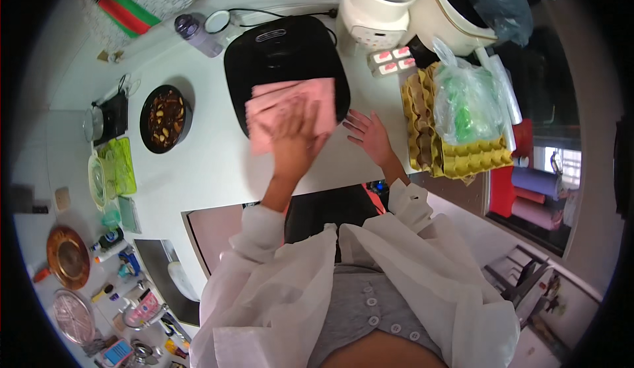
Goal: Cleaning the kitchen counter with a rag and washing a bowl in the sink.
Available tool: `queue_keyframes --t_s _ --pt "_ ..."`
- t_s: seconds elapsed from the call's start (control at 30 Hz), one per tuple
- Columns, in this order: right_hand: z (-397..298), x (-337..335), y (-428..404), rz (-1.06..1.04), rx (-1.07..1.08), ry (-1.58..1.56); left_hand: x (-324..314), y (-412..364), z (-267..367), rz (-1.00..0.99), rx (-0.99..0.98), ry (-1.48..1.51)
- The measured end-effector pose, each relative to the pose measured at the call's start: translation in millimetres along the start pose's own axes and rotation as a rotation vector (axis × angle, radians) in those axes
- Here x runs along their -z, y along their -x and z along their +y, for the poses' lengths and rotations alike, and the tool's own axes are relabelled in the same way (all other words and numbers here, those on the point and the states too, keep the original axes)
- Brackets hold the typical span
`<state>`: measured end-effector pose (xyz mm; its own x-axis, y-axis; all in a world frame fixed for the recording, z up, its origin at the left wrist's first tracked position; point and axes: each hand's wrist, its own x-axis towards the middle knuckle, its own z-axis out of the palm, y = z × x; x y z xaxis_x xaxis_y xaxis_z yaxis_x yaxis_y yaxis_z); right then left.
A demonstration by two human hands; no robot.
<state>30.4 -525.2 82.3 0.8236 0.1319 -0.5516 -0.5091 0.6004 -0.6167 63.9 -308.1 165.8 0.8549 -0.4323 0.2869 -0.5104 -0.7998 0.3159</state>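
A folded pink cloth (262, 115) lies over the front part of a glossy black appliance (277, 56), perhaps an air fryer, on the white counter (218, 170). Spread flat on the cloth, my left hand (297, 125) presses it against the black surface; the fingers are not curled around it. My right hand (369, 135) is just off the appliance's right front corner, palm turned partly up, fingers apart and holding nothing. The underside of my left palm is hidden.
To the left stand a black bowl of dark food (166, 119) and a purple bottle (198, 36). Egg trays (421, 120) under a plastic bag (468, 100) are at right. Behind are a white blender (374, 16) and a small pack (391, 62). A sink (166, 269) lies lower left.
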Motion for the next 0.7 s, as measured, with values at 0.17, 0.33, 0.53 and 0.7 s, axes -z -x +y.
queue_keyframes --t_s 0.17,0.33,0.53,0.7 --pt "17 5 17 0.040 0.055 0.095 3 13 -5 -0.092 -0.071 -0.148" --pt "34 -12 28 0.055 0.055 0.009 -26 -28 20 -0.128 -0.265 -0.180" --pt "29 -32 34 0.082 0.086 -0.284 -47 -41 35 -0.222 -0.606 -0.350" --pt "25 -62 43 0.435 0.464 -0.126 -42 -19 33 -0.242 -0.653 -0.354"
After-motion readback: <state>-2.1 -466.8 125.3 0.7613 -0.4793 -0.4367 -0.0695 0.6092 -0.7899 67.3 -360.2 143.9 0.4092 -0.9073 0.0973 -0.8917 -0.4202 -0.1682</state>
